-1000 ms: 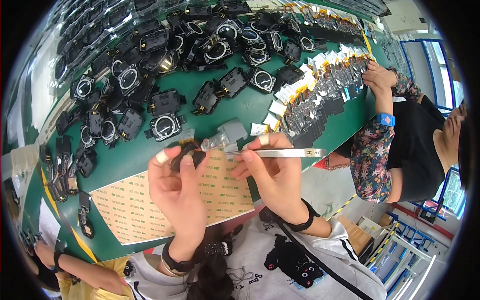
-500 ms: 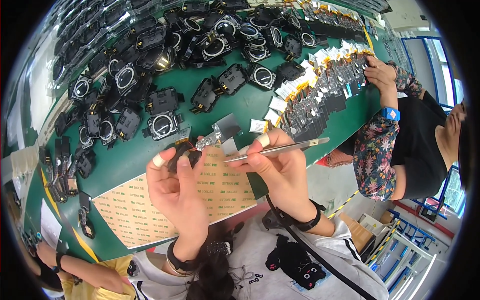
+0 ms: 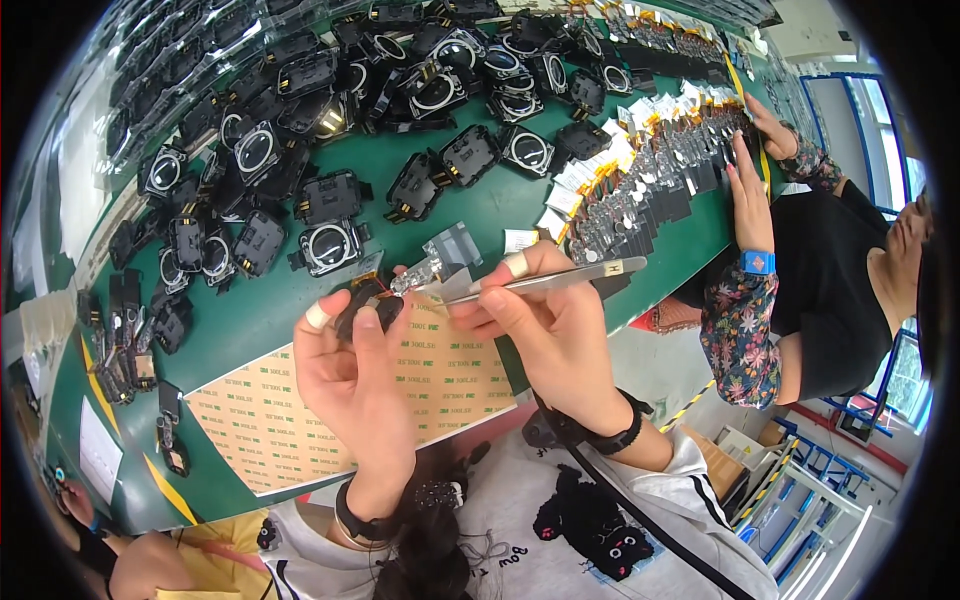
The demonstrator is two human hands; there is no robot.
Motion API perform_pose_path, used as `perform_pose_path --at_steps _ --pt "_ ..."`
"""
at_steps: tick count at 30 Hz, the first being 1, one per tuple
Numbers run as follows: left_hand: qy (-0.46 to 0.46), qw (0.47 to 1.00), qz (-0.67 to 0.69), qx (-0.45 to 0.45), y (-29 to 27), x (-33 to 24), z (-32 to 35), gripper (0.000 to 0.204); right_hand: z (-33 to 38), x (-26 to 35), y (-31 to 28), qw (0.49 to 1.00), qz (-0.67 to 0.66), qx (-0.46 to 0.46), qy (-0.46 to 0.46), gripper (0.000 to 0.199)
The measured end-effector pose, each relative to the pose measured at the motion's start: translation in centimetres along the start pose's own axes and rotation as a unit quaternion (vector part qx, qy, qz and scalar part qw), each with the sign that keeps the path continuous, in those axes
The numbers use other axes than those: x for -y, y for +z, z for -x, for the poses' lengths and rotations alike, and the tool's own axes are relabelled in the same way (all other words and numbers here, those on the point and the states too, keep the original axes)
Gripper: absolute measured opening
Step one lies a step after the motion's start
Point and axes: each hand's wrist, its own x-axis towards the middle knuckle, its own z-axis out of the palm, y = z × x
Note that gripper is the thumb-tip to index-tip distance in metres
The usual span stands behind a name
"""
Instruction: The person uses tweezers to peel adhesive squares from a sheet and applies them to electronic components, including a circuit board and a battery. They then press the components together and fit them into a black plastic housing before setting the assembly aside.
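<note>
My left hand (image 3: pixel 360 365) is closed round a small black plastic housing (image 3: pixel 358 308) with thin red wires and a clear flexible strip (image 3: pixel 418 277) hanging off it. A finger cover wraps one of its fingertips. My right hand (image 3: pixel 550 325) grips metal tweezers (image 3: pixel 570 278) between thumb and forefinger, their tips pointing left toward the housing. At those tips is a small pale sheet (image 3: pixel 452 286); whether the tips pinch it I cannot tell. Below both hands lies a tan printed adhesive sheet (image 3: pixel 290 430) on the green table (image 3: pixel 440 225).
Black housings with round rings (image 3: pixel 435 90) are heaped at the far side. A row of white battery cells with wired strips (image 3: pixel 620 185) runs along the right. Another person's hand (image 3: pixel 748 195) rests beside that row. Dark small assemblies (image 3: pixel 125 350) lie at the left.
My right hand and the tweezers have shifted slightly left and up, closer to the housing. The co-worker's hands at right have moved apart. My left hand has barely moved.
</note>
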Motion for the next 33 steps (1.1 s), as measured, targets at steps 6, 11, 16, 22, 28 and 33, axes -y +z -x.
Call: perform_pose_path --at_steps 6,11,16,22,28,33 --pt "-0.018 0.999 0.029 0.011 0.2 0.1 0.0 0.017 0.0 0.6 -0.4 0.998 -0.065 -0.012 0.023 0.011" --pt "-0.014 0.999 0.034 0.011 0.3 -0.3 0.2 0.017 -0.1 1.3 -1.1 0.994 -0.089 0.019 0.065 0.010" --pt "0.013 0.999 0.027 -0.013 0.7 -0.1 0.3 0.016 0.1 1.9 -1.8 0.993 -0.112 0.016 0.025 0.009" --pt "-0.006 0.997 0.047 0.062 -0.2 -0.8 1.3 0.018 0.6 3.8 0.2 0.993 -0.094 0.071 -0.007 0.014" --pt "-0.030 0.995 0.036 0.083 1.0 -2.5 1.9 0.021 0.8 3.8 0.4 0.996 -0.021 0.058 -0.056 0.013" --pt "-0.050 0.993 0.060 0.085 0.2 -2.9 2.1 0.019 0.5 4.1 0.4 0.996 0.012 0.071 -0.055 0.013"
